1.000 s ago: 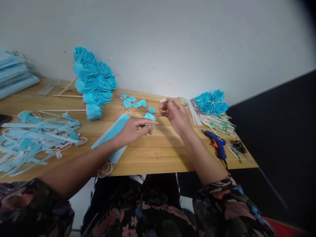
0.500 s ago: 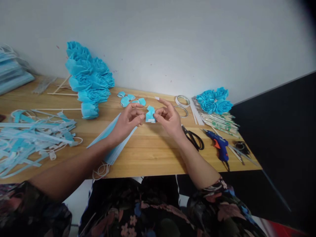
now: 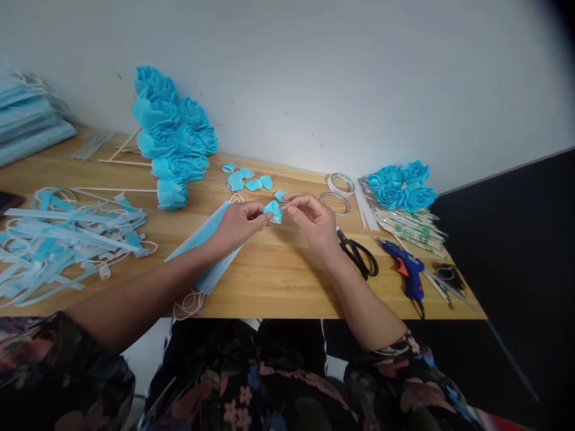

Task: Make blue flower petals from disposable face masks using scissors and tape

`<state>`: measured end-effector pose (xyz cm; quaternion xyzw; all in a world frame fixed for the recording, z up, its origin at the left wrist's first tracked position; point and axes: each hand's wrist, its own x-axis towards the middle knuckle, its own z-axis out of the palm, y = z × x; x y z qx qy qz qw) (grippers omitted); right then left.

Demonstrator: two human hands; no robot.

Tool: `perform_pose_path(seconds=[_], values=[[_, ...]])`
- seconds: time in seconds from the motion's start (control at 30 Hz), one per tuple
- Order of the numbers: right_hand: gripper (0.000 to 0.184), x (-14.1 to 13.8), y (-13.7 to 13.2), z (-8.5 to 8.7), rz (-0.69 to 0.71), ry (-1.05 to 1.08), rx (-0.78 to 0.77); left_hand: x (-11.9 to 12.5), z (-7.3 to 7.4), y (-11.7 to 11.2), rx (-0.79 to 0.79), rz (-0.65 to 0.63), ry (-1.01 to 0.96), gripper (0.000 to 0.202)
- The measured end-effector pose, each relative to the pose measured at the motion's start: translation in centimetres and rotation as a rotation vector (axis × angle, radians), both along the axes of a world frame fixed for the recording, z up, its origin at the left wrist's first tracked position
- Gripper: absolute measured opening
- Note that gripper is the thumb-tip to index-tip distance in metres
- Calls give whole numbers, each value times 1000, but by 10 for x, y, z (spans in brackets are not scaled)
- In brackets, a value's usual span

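Watching through the head camera, I saw the left hand (image 3: pixel 242 221) and the right hand (image 3: pixel 314 218) close together just above the middle of the tabletop (image 3: pixel 278 287). Each pinched one side of a small blue folded piece (image 3: pixel 273 211) between thumb and fingertips. Gripped from both sides like that, the piece was held off the wood, where, I judged, its folds could not spring open. The left forearm lay across a flat face mask (image 3: pixel 197 233), which looked pinned beneath it. Loose blue petals (image 3: pixel 247 179) sat just beyond the hands, within easy reach. To the right lay the scissors (image 3: pixel 359 254), a blue glue gun (image 3: pixel 408 269) and the tape rolls (image 3: pixel 341 182), all grouped on the right hand's side. A big cluster of blue flowers (image 3: pixel 173 140) stood at the far left against the wall. A heap of cut strips (image 3: pixel 63 233) filled the near left.
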<state>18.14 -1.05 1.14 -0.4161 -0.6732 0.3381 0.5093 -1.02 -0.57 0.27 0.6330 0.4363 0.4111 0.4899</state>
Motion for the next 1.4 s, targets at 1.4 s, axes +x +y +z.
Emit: perform_pose_path(seconds=[1.4], values=[[12, -11, -6, -5, -182, -312, 342, 2, 0, 0, 101, 35, -30, 27]])
